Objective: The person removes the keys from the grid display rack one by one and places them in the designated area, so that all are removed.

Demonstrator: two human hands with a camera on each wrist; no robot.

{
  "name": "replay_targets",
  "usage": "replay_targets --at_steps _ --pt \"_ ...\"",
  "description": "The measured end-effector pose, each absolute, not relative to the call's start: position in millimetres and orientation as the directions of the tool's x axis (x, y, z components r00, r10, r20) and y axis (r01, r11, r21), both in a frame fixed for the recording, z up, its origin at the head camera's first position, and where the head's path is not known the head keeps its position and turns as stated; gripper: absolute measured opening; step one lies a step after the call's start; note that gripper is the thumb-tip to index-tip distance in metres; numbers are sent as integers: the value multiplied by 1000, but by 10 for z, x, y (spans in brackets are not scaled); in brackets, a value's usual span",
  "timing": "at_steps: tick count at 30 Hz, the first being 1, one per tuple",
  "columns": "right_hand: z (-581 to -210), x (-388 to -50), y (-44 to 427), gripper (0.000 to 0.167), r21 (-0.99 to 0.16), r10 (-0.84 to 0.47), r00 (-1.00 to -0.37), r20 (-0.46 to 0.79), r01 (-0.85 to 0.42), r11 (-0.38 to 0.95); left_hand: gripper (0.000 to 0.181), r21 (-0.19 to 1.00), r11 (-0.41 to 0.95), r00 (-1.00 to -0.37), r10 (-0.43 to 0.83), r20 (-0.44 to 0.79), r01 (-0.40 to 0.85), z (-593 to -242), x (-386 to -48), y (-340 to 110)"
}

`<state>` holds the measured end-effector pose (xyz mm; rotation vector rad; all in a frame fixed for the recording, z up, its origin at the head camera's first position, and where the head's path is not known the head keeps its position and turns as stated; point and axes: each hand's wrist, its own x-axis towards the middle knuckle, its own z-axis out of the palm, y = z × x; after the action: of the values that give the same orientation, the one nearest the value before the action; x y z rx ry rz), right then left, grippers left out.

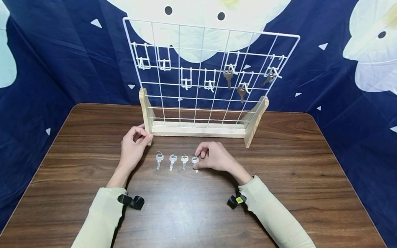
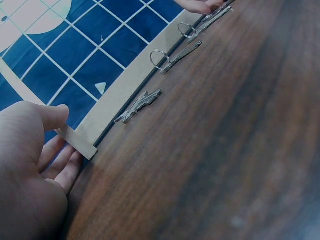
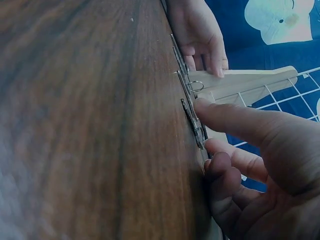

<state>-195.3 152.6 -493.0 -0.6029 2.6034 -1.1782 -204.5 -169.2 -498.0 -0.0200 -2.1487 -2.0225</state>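
Note:
A white wire grid rack [image 1: 194, 68] stands on wooden feet at the back of the table. My left hand [image 1: 133, 147] grips its left wooden foot [image 1: 146, 112], thumb in front and fingers behind, as the left wrist view also shows. Several silver keys with rings lie in a row before the rack, among them a leftmost key [image 1: 159, 160] and a middle key [image 1: 184, 161]. At the row's right end my right hand [image 1: 216, 157] pinches the rightmost key [image 1: 195, 160] between thumb and fingers. That key still lies at the tabletop, partly covered by the fingertips.
White hooks hang on the grid, such as an upper left hook [image 1: 142, 62] and a middle hook [image 1: 186, 82]. Three keys hang at the right, including a brown-looking key [image 1: 228, 77]. The wooden table [image 1: 178, 225] meets a blue patterned cloth [image 1: 76, 52].

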Motion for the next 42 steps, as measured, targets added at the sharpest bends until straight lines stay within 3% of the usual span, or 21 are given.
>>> replay_targets --at_steps 5,14,22,42 --pt "-4857 -1911 1512 32 -746 -472 -882 -5 -311 589 17 988 72 -982 -120 147 139 -4982 -2045 -1697" --pt "-5190 -2058 1547 36 -724 -427 -904 -20 -282 629 18 988 74 -982 -123 145 136 -4979 -2040 -1696" --pt "-4959 -1922 1492 34 -708 -390 -921 -13 -267 654 18 987 76 -981 -122 148 140 -4974 -2039 -1694" --pt "-5338 -2130 1561 38 -703 -362 -931 -45 -228 674 19 987 83 -981 -120 150 141 -4977 -2048 -1692"
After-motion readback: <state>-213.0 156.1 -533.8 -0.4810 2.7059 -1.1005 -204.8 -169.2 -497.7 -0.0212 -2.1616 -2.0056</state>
